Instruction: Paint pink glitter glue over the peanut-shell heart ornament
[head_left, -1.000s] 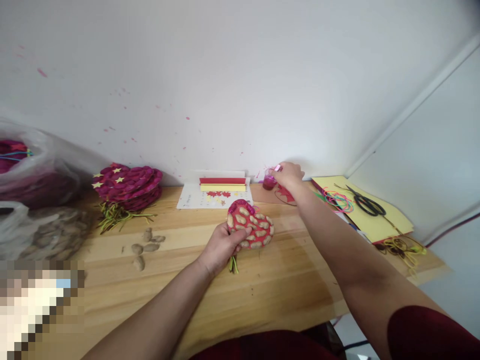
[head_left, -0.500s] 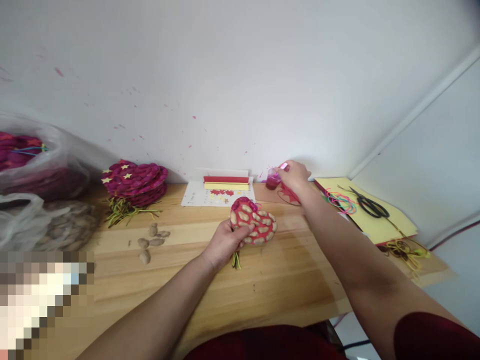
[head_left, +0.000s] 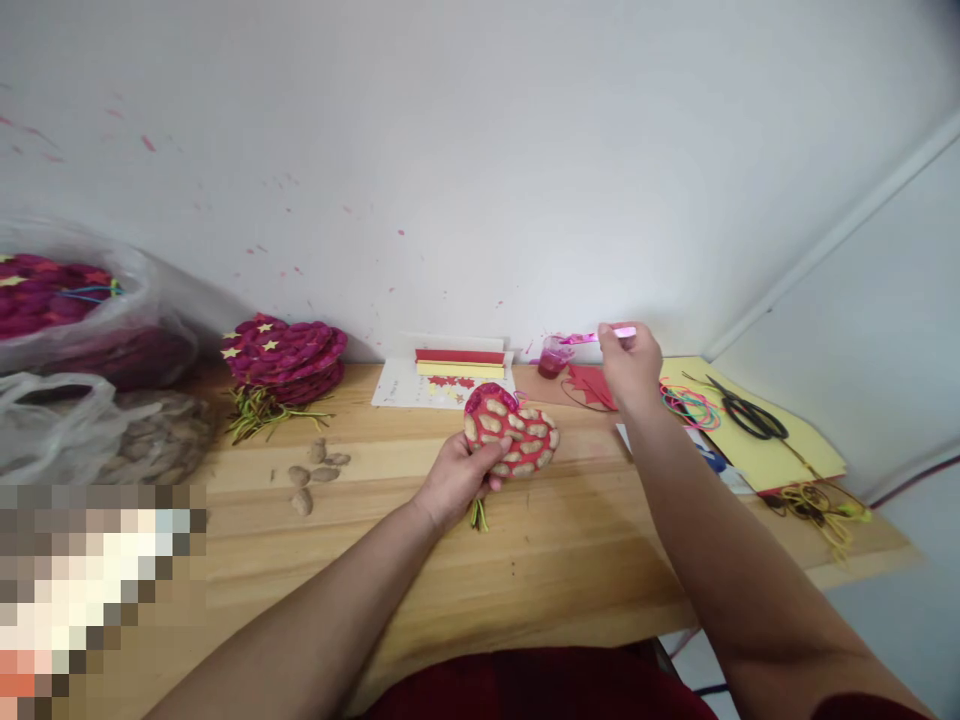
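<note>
My left hand (head_left: 466, 475) grips a heart-shaped peanut craft (head_left: 517, 430) by its lower left side, thumb on top. Its red base is covered with peanut shells; those at the upper left are painted magenta, the others are plain. Yellow-green cords hang beneath it. My right hand (head_left: 632, 368) is closed on a paintbrush (head_left: 616, 334) with a pink-stained handle, held nearly level. The brush's tip points left, just above or beside a small clear cup (head_left: 553, 358) of magenta paint near the wall; whether it touches the rim I cannot tell.
Left stand a stack of magenta hearts (head_left: 292, 360), plastic bags (head_left: 142, 310) and several loose peanuts (head_left: 319, 473). A white sheet (head_left: 397, 385) with small paper stars lies at the back. Right are black scissors (head_left: 754, 418) on yellow paper (head_left: 806, 445) and coloured cords (head_left: 694, 408).
My right hand has moved right, away from the paint cup, drawing the paintbrush out of it. My left hand still holds the peanut heart. The view has shifted slightly.
</note>
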